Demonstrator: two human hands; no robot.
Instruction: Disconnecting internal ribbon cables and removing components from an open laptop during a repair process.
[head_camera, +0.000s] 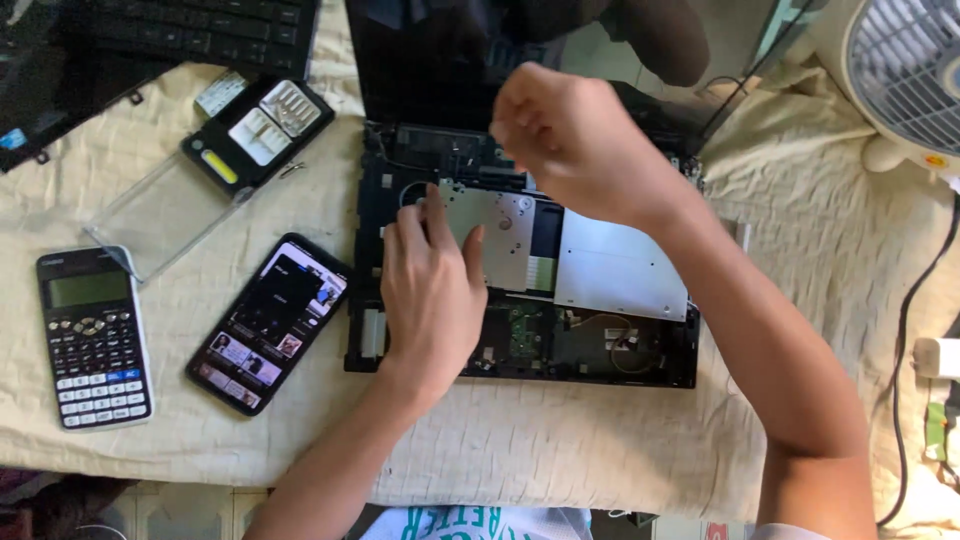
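Resting flat on the opened laptop base (520, 300), the left hand (432, 290) lies open, palm down, its fingertips (437, 205) on the silver metal drive plate (495, 240) in the middle of the chassis. The base sits on a cream cloth (560, 450) covering the tabletop, directly under both hands. The right hand (560, 135) hovers above the base's far edge, curled into a loose fist; whether it pinches anything I cannot tell. Its forearm comes in steeply from the lower right, the left from below.

To the left, a black bit case (258, 130) stands open, holding pale rows of bits, its clear lid (160, 215) folded out. A smartphone (270, 322) and a calculator (93, 338) lie nearby. A white fan (905, 70) stands at the right.
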